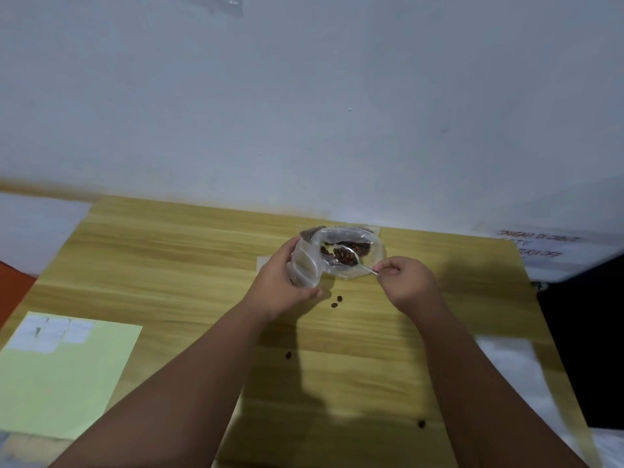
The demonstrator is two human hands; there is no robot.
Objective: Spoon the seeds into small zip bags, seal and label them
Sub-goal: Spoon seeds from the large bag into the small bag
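Observed at a wooden table [388,349] set against a white wall [304,113].

Left hand [278,285]: fingers curled round a small zip bag [305,265] and clamped on it, holding it upright just left of the seed supply. Whether its mouth is open cannot be told.

Right hand [410,282]: thumb and fingertips drawn together and pinching the end of the handle of a metal spoon [357,262]. The remaining fingers are curled in.

The spoon bowl points left and far, carries a heap of dark brown seeds [344,255], and lies within the mouth of a large clear bag [374,253]. That bag rests on the far middle of the table, close to the wall, with more seeds inside it. The small zip bag touches its left side.

Loose seeds [337,301] lie on the table: two just near of the hands and between them, one further toward the near edge between the forearms, and one at the near right beside the right forearm.

At the near left lies a yellow-green sheet [74,390] carrying a block of white labels [50,332] at its far corner, well apart from both hands. Any writing on them is too blurred to read.

At the far right, a white notice [540,251] with red handwriting; the text is not legible.
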